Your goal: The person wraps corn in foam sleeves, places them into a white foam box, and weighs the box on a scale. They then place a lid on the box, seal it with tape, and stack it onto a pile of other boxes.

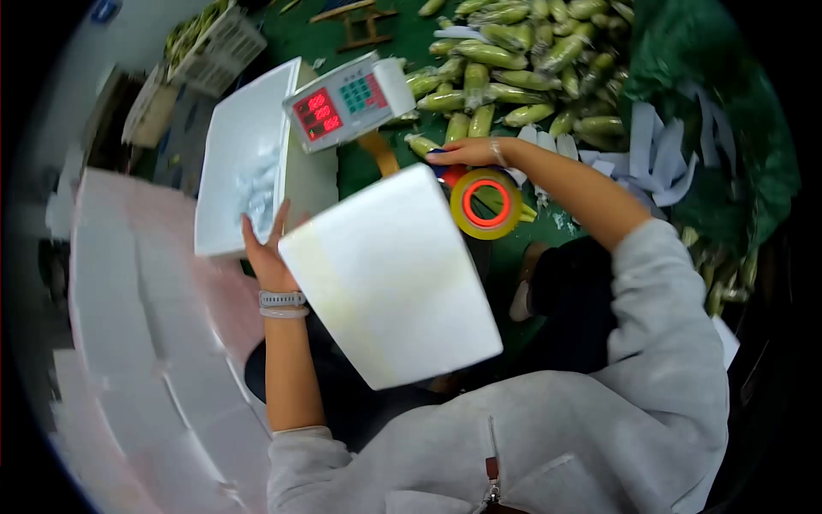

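In the middle of the frame, tilted in front of you, is a white foam piece (390,283) with a flat face and a faint yellowish band along its left side. Whether it is a lid or a closed box, you cannot tell.

Your left hand (271,259) is at its upper left corner, two digits spread wide and pointing up; the foam hides the rest, so you cannot tell whether it grips. A grey watch (282,299) is on that wrist.

Your right hand (469,152), just above the piece's upper right corner, is closed on a red and blue tape dispenser (453,175), which carries a roll of yellow tape (486,233) with an orange core.

Above the foam piece, at upper centre, is a scale (347,103) with red lit digits and green keys. Just left of it is an open white foam box (244,111) with pale bluish packs (259,182) inside.

At the upper right, plastic-wrapped corn (561,51) is heaped on the green floor (351,193), with white strips (655,158) and a crumpled green sheet (715,60) to its right. White foam boxes (111,283) fill the left side, and a white crate (224,51) of greenish produce is at upper left.
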`<state>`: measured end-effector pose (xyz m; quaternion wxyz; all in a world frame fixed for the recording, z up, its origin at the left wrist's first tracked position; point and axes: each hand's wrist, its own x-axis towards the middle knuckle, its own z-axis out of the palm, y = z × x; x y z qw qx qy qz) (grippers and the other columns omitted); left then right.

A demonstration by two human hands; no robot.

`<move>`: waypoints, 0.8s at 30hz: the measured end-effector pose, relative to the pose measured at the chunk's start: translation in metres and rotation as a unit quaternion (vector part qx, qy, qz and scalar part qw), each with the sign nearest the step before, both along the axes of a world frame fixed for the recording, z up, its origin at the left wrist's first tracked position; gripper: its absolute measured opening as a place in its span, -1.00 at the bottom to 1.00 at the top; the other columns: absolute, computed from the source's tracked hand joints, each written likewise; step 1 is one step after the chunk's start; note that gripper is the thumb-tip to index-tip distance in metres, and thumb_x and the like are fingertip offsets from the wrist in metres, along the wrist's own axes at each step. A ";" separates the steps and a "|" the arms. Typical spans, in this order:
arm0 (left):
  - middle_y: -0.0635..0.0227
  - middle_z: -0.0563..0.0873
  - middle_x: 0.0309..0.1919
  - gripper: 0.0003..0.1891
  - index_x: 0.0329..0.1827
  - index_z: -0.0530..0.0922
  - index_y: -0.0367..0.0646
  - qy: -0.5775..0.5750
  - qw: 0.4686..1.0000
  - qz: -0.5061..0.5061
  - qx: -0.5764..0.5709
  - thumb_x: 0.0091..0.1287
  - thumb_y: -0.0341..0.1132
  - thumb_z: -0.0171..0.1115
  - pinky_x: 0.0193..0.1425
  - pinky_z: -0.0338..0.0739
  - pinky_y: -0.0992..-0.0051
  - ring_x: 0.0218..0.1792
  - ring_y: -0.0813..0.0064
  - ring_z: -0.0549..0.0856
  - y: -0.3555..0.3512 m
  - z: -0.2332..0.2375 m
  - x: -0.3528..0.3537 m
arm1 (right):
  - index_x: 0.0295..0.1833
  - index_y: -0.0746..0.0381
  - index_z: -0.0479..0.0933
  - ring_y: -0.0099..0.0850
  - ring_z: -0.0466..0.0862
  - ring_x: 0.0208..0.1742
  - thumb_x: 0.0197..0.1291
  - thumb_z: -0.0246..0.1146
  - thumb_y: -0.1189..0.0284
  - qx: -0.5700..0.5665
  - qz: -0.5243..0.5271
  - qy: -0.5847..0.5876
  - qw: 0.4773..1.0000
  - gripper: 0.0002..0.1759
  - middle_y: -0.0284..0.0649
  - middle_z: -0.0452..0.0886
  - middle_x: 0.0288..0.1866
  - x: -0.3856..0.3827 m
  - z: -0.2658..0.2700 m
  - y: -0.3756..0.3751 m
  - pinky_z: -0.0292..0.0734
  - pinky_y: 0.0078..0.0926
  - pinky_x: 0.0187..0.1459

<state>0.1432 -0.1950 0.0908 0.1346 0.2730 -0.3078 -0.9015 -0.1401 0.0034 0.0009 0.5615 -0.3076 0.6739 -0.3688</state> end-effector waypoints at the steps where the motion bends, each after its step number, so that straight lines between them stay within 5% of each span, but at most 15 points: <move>1: -0.04 0.30 0.19 -0.18 0.32 0.15 -0.16 0.077 0.996 -0.009 -0.038 0.11 0.21 0.09 0.25 0.25 0.22 0.21 0.10 0.33 -0.001 0.006 -0.014 | -0.29 0.17 0.53 -0.56 0.52 -0.39 -0.02 0.13 -0.21 0.012 0.025 -0.091 0.995 -0.39 -0.32 0.56 -0.36 -0.010 -0.013 -0.007 0.42 -0.67 -0.36; 2: -0.04 0.30 0.19 -0.18 0.32 0.15 -0.16 0.076 0.995 -0.030 -0.051 0.11 0.21 0.09 0.25 0.25 0.22 0.21 0.10 0.33 -0.007 0.001 -0.027 | -0.33 0.17 0.53 -0.57 0.52 -0.46 0.01 0.13 -0.19 0.037 -0.012 -0.158 0.987 -0.41 -0.34 0.58 -0.41 -0.016 -0.031 -0.013 0.41 -0.68 -0.42; 3: -0.01 0.32 0.15 -0.16 0.31 0.16 -0.16 -0.036 0.874 -0.076 -0.479 0.04 0.12 0.22 0.22 0.28 0.22 0.16 0.09 0.36 -0.015 -0.015 -0.037 | -0.31 0.17 0.53 -0.58 0.51 -0.46 0.03 0.12 -0.18 0.033 -0.015 -0.110 0.993 -0.43 -0.35 0.56 -0.43 -0.017 -0.038 -0.014 0.43 -0.68 -0.42; 4: 0.02 0.35 0.11 -0.14 0.30 0.17 -0.17 -0.128 0.567 -0.097 -0.808 -0.03 0.03 0.34 0.19 0.30 0.23 0.12 0.09 0.39 -0.019 -0.022 -0.049 | -0.29 0.17 0.52 -0.59 0.50 -0.46 0.05 0.12 -0.16 0.032 -0.018 -0.062 0.997 -0.44 -0.37 0.54 -0.44 -0.022 -0.045 -0.015 0.44 -0.68 -0.42; 6: 0.04 0.36 0.09 -0.13 0.29 0.20 -0.18 -0.173 0.532 -0.108 -0.822 -0.10 -0.11 0.42 0.20 0.27 0.28 0.09 0.11 0.39 -0.026 -0.025 -0.068 | -0.36 0.16 0.53 -0.58 0.53 -0.49 0.05 0.11 -0.16 0.017 -0.039 -0.097 0.994 -0.45 -0.35 0.56 -0.45 -0.027 -0.063 -0.010 0.45 -0.67 -0.46; 8: 0.03 0.36 0.10 -0.13 0.30 0.19 -0.14 -0.186 0.614 -0.170 -0.748 -0.09 -0.08 0.42 0.24 0.22 0.28 0.13 0.09 0.35 -0.033 -0.015 -0.099 | -0.42 0.17 0.53 -0.56 0.52 -0.55 0.03 0.12 -0.17 0.029 -0.015 -0.239 0.970 -0.44 -0.35 0.56 -0.48 -0.038 -0.072 0.001 0.44 -0.67 -0.51; 10: 0.02 0.35 0.11 -0.12 0.30 0.19 -0.11 -0.183 0.590 -0.197 -0.762 -0.10 -0.02 0.40 0.25 0.21 0.26 0.14 0.07 0.34 -0.035 -0.013 -0.115 | -0.45 0.16 0.50 -0.59 0.48 -0.62 0.01 0.13 -0.19 0.022 0.010 -0.220 0.975 -0.43 -0.39 0.53 -0.59 -0.035 -0.064 0.024 0.40 -0.69 -0.54; 12: 0.02 0.34 0.12 -0.07 0.30 0.19 -0.13 -0.024 0.316 -0.239 -0.918 -0.14 0.06 0.38 0.22 0.25 0.23 0.11 0.04 0.37 -0.044 -0.014 -0.128 | -0.45 0.15 0.51 -0.60 0.44 -0.64 0.01 0.13 -0.19 0.038 -0.012 -0.164 0.986 -0.43 -0.41 0.52 -0.58 -0.028 -0.064 0.034 0.37 -0.70 -0.55; 13: 0.00 0.38 0.09 -0.05 0.26 0.23 -0.19 -0.031 0.281 -0.258 -0.924 -0.19 0.12 0.38 0.16 0.29 0.22 0.06 0.03 0.41 -0.042 -0.009 -0.133 | -0.45 0.14 0.51 -0.61 0.41 -0.65 -0.02 0.15 -0.20 0.006 -0.038 -0.176 0.984 -0.44 -0.43 0.51 -0.55 -0.017 -0.048 0.043 0.35 -0.70 -0.56; 14: 0.00 0.38 0.09 -0.05 0.26 0.23 -0.19 -0.026 0.281 -0.268 -0.921 -0.19 0.12 0.38 0.16 0.29 0.22 0.06 0.03 0.41 -0.041 -0.005 -0.137 | -0.45 0.13 0.51 -0.62 0.42 -0.62 -0.03 0.16 -0.20 -0.032 -0.051 -0.216 0.975 -0.44 -0.43 0.51 -0.51 -0.012 -0.056 0.043 0.34 -0.71 -0.56; 16: -0.02 0.42 0.04 -0.06 0.20 0.26 -0.26 -0.055 0.397 -0.326 -0.856 -0.22 0.13 0.39 0.14 0.30 0.23 0.05 0.04 0.42 -0.036 0.005 -0.137 | -0.43 0.14 0.51 -0.63 0.44 -0.60 -0.02 0.16 -0.19 -0.001 -0.063 -0.171 0.983 -0.45 -0.44 0.51 -0.51 -0.004 -0.046 0.045 0.36 -0.73 -0.54; 21: -0.02 0.58 -0.24 -0.27 -0.13 0.47 -0.41 -0.187 0.341 -0.278 -0.878 -0.14 0.13 0.34 -0.07 0.43 0.28 -0.17 0.07 0.56 -0.044 0.007 -0.116 | -0.40 0.14 0.51 -0.65 0.48 -0.54 0.07 0.11 -0.12 0.032 -0.015 -0.257 0.966 -0.50 -0.43 0.56 -0.47 -0.013 -0.078 0.077 0.40 -0.74 -0.44; 22: -0.02 0.58 -0.24 -0.27 -0.13 0.47 -0.41 -0.187 0.342 -0.277 -0.878 -0.14 0.13 0.34 -0.07 0.43 0.28 -0.17 0.07 0.56 -0.047 0.008 -0.107 | -0.41 0.14 0.51 -0.65 0.48 -0.56 0.06 0.12 -0.13 0.075 -0.017 -0.179 0.981 -0.49 -0.43 0.56 -0.48 -0.012 -0.074 0.088 0.41 -0.73 -0.46; 24: -0.06 0.62 -0.34 -0.26 -0.23 0.52 -0.43 -0.353 0.338 -0.274 -0.828 -0.05 0.25 0.20 -0.16 0.47 0.24 -0.25 0.02 0.59 -0.053 0.009 -0.079 | -0.41 0.13 0.51 -0.65 0.47 -0.57 0.05 0.12 -0.15 0.077 -0.020 -0.226 0.971 -0.48 -0.43 0.55 -0.50 -0.003 -0.069 0.111 0.40 -0.73 -0.48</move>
